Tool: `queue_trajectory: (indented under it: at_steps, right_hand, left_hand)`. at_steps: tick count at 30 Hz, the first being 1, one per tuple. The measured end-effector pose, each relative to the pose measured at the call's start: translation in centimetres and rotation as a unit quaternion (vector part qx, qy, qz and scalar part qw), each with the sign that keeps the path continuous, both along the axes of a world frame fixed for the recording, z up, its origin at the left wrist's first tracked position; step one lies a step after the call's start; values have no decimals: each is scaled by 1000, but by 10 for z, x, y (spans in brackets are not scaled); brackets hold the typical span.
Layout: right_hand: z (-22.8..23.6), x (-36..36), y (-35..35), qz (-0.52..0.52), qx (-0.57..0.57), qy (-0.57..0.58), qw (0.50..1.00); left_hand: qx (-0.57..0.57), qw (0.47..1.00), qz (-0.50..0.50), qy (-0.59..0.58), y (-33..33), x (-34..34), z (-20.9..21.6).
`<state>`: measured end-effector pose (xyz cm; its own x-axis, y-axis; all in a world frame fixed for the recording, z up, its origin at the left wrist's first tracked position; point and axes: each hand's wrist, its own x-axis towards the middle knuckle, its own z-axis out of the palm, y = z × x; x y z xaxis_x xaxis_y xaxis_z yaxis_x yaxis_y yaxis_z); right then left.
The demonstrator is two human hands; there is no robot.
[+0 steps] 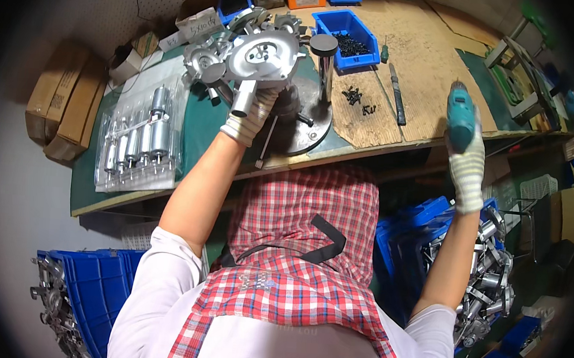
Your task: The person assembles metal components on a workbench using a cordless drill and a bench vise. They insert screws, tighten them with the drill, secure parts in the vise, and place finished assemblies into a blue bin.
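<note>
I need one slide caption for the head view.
Left hand at a metal housing; right hand holding a teal power tool.

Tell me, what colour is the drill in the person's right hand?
The drill has a teal body; the head view shows it best.

I am looking from far off at two things, a shiny metal part [271, 65] and a blue-green drill [462, 115]. The metal part sits high, between 11 and 12 o'clock. It is silver, with a big round face, a few dark holes in the middle and little bumps around the rim. A short, fat tube sticks out toward 7 o'clock, with a dark end. The left hand [257, 114] is right under it, but I can't see how the fingers go. The drill is at 2 o'clock, held in the right hand [468, 162]. Its dark nose points to 12 o'clock, and its handle is hidden.
</note>
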<state>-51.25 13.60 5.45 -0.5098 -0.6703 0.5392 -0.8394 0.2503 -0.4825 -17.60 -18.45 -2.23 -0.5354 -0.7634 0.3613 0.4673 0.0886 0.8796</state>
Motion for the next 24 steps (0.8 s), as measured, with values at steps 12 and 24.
queue_trajectory:
  at_steps: [12,24]
  right_hand:
    - [-32,-123,-88,-199,336,222,894]
    - [-29,294,-93,533,317,-91,779]
  left_hand:
    - [-137,975,42,-170,43,4,13]
    - [-145,957,-65,-243,19,13,14]
